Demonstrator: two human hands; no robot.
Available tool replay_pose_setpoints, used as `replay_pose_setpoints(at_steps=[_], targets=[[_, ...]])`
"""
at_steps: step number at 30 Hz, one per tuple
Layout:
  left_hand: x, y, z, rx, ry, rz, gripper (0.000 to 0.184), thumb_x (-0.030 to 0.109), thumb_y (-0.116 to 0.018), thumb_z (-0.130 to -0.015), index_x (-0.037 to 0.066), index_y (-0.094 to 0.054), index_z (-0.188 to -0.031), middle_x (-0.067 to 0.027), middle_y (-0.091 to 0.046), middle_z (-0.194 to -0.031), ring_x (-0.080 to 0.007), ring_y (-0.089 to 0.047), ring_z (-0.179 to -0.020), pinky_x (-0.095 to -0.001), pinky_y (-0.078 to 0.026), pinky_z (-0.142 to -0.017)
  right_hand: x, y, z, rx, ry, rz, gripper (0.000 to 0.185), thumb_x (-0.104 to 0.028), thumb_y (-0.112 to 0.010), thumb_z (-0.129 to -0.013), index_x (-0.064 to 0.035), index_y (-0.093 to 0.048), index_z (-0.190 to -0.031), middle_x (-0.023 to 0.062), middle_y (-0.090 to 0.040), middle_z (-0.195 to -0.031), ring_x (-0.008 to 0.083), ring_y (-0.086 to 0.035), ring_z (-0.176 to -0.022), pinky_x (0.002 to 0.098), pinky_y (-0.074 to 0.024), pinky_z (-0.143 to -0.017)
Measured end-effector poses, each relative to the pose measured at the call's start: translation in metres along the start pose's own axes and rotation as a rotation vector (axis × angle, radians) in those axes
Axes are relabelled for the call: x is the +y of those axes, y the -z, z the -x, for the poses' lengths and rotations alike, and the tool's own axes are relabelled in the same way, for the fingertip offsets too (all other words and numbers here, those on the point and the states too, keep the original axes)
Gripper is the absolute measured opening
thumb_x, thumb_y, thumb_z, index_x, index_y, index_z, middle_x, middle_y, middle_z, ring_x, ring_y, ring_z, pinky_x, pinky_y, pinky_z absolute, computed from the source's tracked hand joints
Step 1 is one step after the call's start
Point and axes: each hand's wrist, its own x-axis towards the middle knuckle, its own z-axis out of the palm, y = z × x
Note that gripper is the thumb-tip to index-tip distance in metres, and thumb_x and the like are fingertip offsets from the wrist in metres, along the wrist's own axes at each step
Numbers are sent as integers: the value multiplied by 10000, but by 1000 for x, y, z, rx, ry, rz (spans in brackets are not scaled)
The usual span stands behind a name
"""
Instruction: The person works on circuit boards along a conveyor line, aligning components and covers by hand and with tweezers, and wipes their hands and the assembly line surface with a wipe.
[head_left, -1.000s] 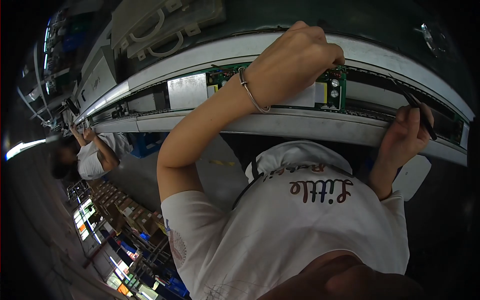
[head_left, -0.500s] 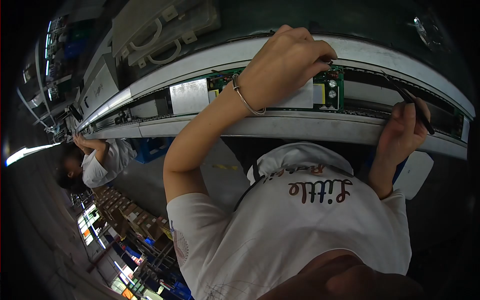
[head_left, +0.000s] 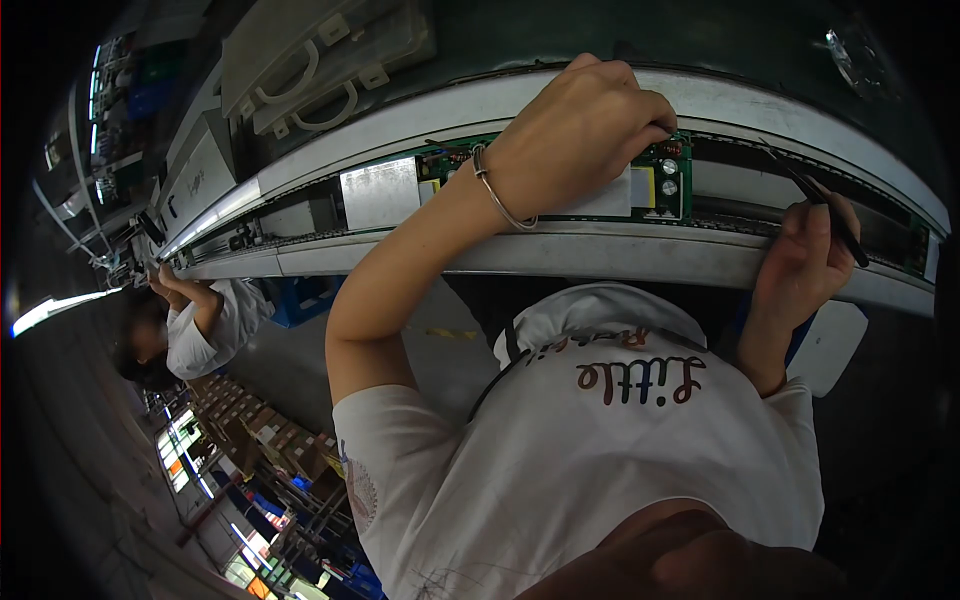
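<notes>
My left hand [head_left: 585,130], with a metal bangle at the wrist, reaches over a green circuit board [head_left: 676,182] in the conveyor. Its fingers are closed in a pinch near the board's far right corner; whatever they hold is hidden. Silver heat sinks, yellow-sided parts and round capacitors show on the board. On the right, my right hand [head_left: 808,262] grips dark tweezers [head_left: 846,236], their thin tips pointing up and left, apart from that board.
Conveyor rails [head_left: 600,252] run across the view. Beyond them, clear plastic cases [head_left: 325,60] lie at the upper left and a crumpled transparent item [head_left: 855,65] at the upper right. Another board [head_left: 920,248] is partly visible far right. A co-worker [head_left: 210,325] stands at the left.
My left hand has shifted slightly left, staying over the board with its fingers closed. My right hand keeps the tweezers and has barely moved. The co-worker's head and arms have moved a little.
</notes>
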Motion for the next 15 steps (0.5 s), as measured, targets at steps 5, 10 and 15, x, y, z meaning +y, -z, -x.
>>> replay_pose_setpoints(at_steps=[5,10,15], targets=[[0,-5,0,4,-31,-7,119,94,-650,-774,46,-677,-880,-78,-643,-771,-223,-581,-763,-325,-445,-748,1,0,0,3,10,-26,228,-21,-601,-849,47,-570,-1064,170,-633,-934,136,-544,-643,224,-438,-578],[0,-6,-1,-7,-37,5,124,89,-641,-781,45,-679,-890,-75,-645,-780,-223,-581,-786,-326,-445,-759,0,-2,0,-11,5,-15,223,-17,-597,-851,44,-573,-1064,133,-627,-862,132,-544,-646,222,-437,-585],[-3,-6,0,3,-22,13,130,103,-640,-788,59,-685,-902,-67,-651,-795,-217,-587,-793,-327,-449,-765,-3,-1,-2,-10,-37,-49,226,-22,-592,-857,43,-573,-1073,113,-622,-842,133,-550,-674,228,-446,-614]])
